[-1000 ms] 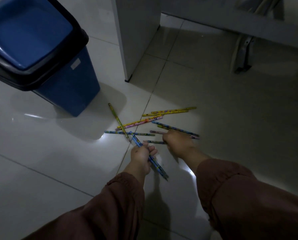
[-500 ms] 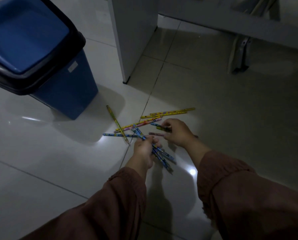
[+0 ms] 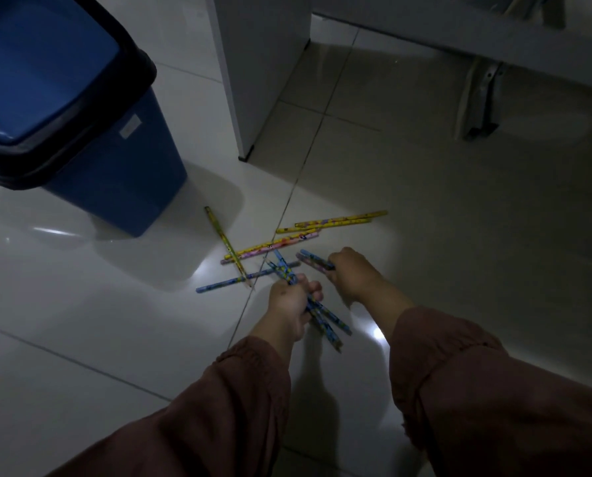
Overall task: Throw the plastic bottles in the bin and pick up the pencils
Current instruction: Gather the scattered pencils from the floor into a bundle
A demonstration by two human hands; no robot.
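Observation:
Several patterned pencils lie scattered on the pale tiled floor: yellow ones, a pink one, a green-yellow one and a blue one. My left hand is closed around a bunch of blue pencils that stick out below the fist. My right hand grips two pencils, blue and purple, just above the floor. No plastic bottle is in view.
A blue bin with a black rim and blue swing lid stands at the upper left. A white furniture panel rises behind the pencils. A metal leg stands at the upper right.
My left hand's bunch has grown from one blue pencil to a few. My right hand has lifted two pencils off the floor and drawn them towards my left hand.

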